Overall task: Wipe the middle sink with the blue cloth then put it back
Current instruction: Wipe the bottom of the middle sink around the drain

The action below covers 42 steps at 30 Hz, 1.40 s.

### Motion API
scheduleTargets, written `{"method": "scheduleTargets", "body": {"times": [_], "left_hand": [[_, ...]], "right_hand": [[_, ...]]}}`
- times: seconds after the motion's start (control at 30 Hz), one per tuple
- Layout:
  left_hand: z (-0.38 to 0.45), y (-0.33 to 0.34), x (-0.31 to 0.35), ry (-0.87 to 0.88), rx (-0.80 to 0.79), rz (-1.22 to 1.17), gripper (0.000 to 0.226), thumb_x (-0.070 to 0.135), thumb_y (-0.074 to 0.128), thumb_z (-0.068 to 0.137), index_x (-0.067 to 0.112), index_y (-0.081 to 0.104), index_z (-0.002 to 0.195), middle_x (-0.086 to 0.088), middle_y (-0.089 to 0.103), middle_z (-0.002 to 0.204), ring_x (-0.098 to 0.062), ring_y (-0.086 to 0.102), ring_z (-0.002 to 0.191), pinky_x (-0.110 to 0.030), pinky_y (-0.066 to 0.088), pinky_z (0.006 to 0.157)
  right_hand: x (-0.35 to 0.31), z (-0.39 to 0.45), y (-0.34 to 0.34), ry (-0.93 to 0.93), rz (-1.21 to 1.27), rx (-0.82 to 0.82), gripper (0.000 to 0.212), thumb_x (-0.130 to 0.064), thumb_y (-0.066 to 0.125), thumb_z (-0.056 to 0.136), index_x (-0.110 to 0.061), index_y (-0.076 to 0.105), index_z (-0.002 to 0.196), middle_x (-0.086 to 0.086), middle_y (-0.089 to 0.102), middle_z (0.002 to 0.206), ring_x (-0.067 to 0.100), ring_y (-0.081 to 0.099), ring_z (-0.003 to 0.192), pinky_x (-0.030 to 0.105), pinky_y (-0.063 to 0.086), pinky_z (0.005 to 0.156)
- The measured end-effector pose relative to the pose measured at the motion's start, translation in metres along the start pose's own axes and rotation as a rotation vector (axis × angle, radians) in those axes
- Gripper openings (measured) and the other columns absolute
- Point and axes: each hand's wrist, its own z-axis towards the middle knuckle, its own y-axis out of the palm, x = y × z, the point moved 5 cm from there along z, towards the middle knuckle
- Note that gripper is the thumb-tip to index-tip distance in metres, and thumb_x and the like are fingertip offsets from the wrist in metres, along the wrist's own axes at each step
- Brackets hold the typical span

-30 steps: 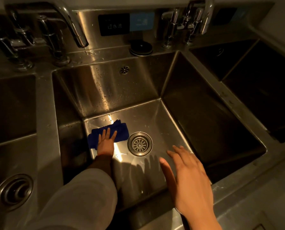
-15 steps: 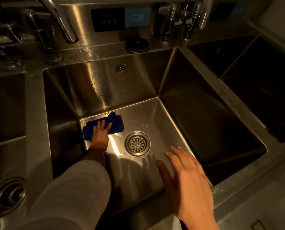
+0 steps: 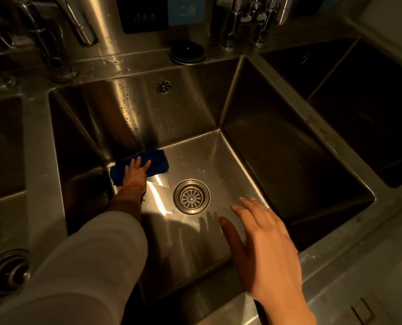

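- While the left arm is stretched down and forward into the middle sink (image 3: 183, 118), the left hand (image 3: 135, 173) is laid palm down on the blue cloth (image 3: 140, 165); its fingers are extended and slightly spread, pressing the cloth flat rather than curling round it.
- The cloth is found under and just beyond the left fingertips, bunched on the sink floor at the far-left corner, where floor, back wall and left wall meet; its right end is left uncovered beside the hand.
- A thin red string (image 3: 130, 186) is seen round the left wrist; a pale sleeve (image 3: 82, 273) covers the forearm from there back to the near edge of the view.
- The right hand (image 3: 265, 240) is held above the near-right part of the basin, palm down, fingers straight and loosely fanned, thumb set apart to the left; nothing is grasped by it, and whether it touches the steel cannot be told; its shadow is cast on the floor just to its left.
- The round drain strainer (image 3: 191, 196) lies between the two hands, to the right of the left wrist and beyond the right thumb.
- Water droplets are scattered on the back wall beyond the left hand; faucets (image 3: 251, 19) stand on the ledge farther back.
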Motion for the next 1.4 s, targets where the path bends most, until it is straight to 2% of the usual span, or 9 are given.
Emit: {"method": "scheduleTargets", "body": {"times": [0.23, 0.53, 0.77, 0.93, 1.17, 1.4], "left_hand": [[0.007, -0.005, -0.003, -0.004, 0.009, 0.016, 0.073, 0.010, 0.051, 0.098, 0.022, 0.005, 0.154, -0.011, -0.002, 0.162, -0.030, 0.001, 0.149, -0.042, 0.008, 0.121], [-0.002, -0.002, 0.004, -0.034, 0.006, 0.101, 0.089, 0.006, 0.061, 0.089, 0.022, 0.002, 0.154, -0.010, -0.002, 0.162, -0.029, 0.002, 0.149, -0.041, 0.010, 0.122], [-0.019, 0.010, 0.010, -0.017, 0.024, 0.132, 0.081, 0.010, 0.054, 0.094, 0.021, 0.001, 0.154, -0.011, -0.002, 0.161, -0.029, 0.001, 0.149, -0.041, 0.009, 0.122], [-0.035, 0.023, 0.016, 0.047, 0.019, 0.186, 0.073, 0.007, 0.042, 0.098, 0.020, -0.003, 0.154, -0.012, -0.006, 0.161, -0.030, -0.002, 0.149, -0.041, 0.003, 0.123], [-0.049, 0.026, 0.021, 0.169, -0.010, 0.260, 0.078, 0.001, 0.044, 0.096, 0.021, -0.005, 0.154, -0.012, -0.009, 0.161, -0.029, -0.005, 0.149, -0.041, 0.000, 0.123], [-0.060, 0.025, 0.025, 0.211, -0.044, 0.262, 0.075, 0.001, 0.041, 0.096, 0.022, -0.003, 0.154, -0.011, -0.007, 0.161, -0.028, -0.004, 0.149, -0.041, 0.001, 0.123]], "right_hand": [[0.000, 0.001, 0.002, 0.001, -0.007, 0.003, 0.036, -0.044, 0.051, 0.086, -0.017, 0.069, 0.102, 0.003, 0.067, 0.113, 0.022, 0.059, 0.112, 0.041, 0.040, 0.096], [0.000, 0.002, 0.003, 0.008, 0.009, -0.035, 0.046, -0.049, 0.041, 0.086, -0.017, 0.068, 0.106, 0.004, 0.066, 0.116, 0.023, 0.056, 0.115, 0.042, 0.040, 0.098], [0.002, 0.002, 0.003, 0.022, 0.016, -0.050, 0.049, -0.052, 0.037, 0.086, -0.019, 0.066, 0.107, 0.003, 0.065, 0.118, 0.021, 0.055, 0.117, 0.040, 0.040, 0.098], [0.001, 0.003, 0.003, 0.034, 0.031, -0.098, 0.056, -0.057, 0.029, 0.087, -0.022, 0.062, 0.115, 0.001, 0.059, 0.127, 0.018, 0.048, 0.124, 0.036, 0.032, 0.103], [0.001, 0.003, 0.004, 0.034, 0.051, -0.195, 0.068, -0.063, 0.009, 0.083, -0.030, 0.044, 0.131, -0.006, 0.039, 0.145, 0.011, 0.025, 0.136, 0.028, 0.013, 0.110], [0.000, 0.003, 0.003, 0.043, 0.060, -0.185, 0.069, -0.062, 0.006, 0.084, -0.029, 0.045, 0.131, -0.005, 0.038, 0.145, 0.012, 0.025, 0.136, 0.026, 0.009, 0.108]]}}
